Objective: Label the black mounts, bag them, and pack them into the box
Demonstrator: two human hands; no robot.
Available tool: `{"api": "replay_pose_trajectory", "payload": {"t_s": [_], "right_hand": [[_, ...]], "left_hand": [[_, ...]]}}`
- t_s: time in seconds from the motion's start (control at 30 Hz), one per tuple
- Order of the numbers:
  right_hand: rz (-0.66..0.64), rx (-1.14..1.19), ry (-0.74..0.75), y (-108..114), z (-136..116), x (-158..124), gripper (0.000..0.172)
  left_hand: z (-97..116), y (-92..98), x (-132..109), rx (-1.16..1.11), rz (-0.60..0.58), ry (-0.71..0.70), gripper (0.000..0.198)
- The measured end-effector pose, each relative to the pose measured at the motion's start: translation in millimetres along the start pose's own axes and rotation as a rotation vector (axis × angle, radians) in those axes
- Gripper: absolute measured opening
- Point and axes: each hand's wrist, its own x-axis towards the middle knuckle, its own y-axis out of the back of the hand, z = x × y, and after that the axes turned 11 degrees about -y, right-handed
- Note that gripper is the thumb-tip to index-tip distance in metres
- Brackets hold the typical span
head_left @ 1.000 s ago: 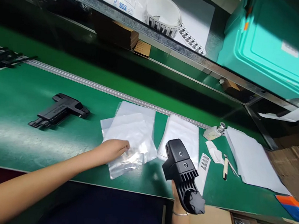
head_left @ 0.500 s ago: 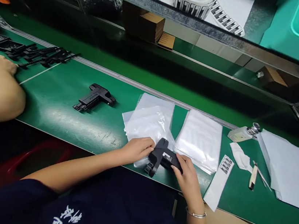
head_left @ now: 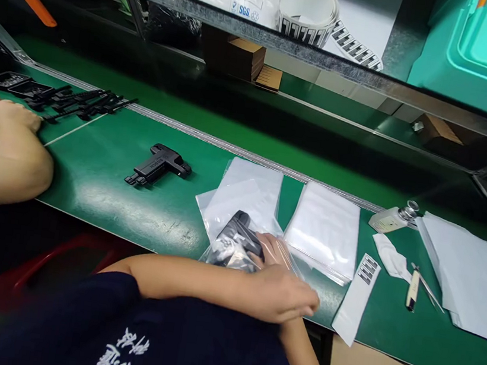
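A black T-shaped plastic part [head_left: 237, 229] is inside a clear plastic bag [head_left: 220, 251] near the table's front edge. My right hand [head_left: 275, 249] is closed on the part's right end, with film over the fingers. Across it lies my left forearm, hiding the right wrist and some of the bag. My left hand [head_left: 282, 295] is closed, its fingertips together at the bag's open side on the right. Beneath and behind are a loose stack of clear bags [head_left: 256, 175] and a neater stack [head_left: 325, 223]. A second black T-shaped part [head_left: 160, 165] rests to the left.
A label strip [head_left: 356, 299], white cloth [head_left: 390, 256], cutter [head_left: 412, 288], metal-topped bottle [head_left: 394, 217] and white sheets [head_left: 474, 273] lie rightward. Another person's arm [head_left: 23, 153] is at left, near black parts [head_left: 83, 103]. A metal shelf [head_left: 245, 30] overhangs the table.
The black part has gone into the clear bag and moved slightly left. My left hand has crossed over my right arm to the right side. The camera view has shifted a little.
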Motion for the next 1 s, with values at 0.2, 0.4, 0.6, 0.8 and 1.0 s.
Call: {"api": "replay_pose_trajectory", "payload": {"t_s": [0.2,0.4,0.6,0.8,1.0], "right_hand": [[-0.088,-0.332,0.337,29.1,-29.6,-9.5,0.034],[-0.271,-0.284,0.470,51.4,-70.4,-4.8,0.033],[0.582,0.114,-0.048,76.8,-40.0,-10.1,0.035],[-0.002,-0.359,0.236,49.6,-86.5,3.2,0.048],[-0.359,-0.076,0.107,65.0,-76.1,4.1,0.033]], "left_hand": [[-9.9,74.5,-40.7,0.062,0.004,0.059,0.043],[-49.3,104.5,-71.1,-0.247,-0.342,0.294,0.054],[-66.8,64.8,-105.4,-0.551,0.452,0.641,0.058],[-36.1,54.9,-88.5,-0.346,0.312,0.709,0.106],[-18.9,45.4,-81.6,-0.190,0.000,0.451,0.109]]}}
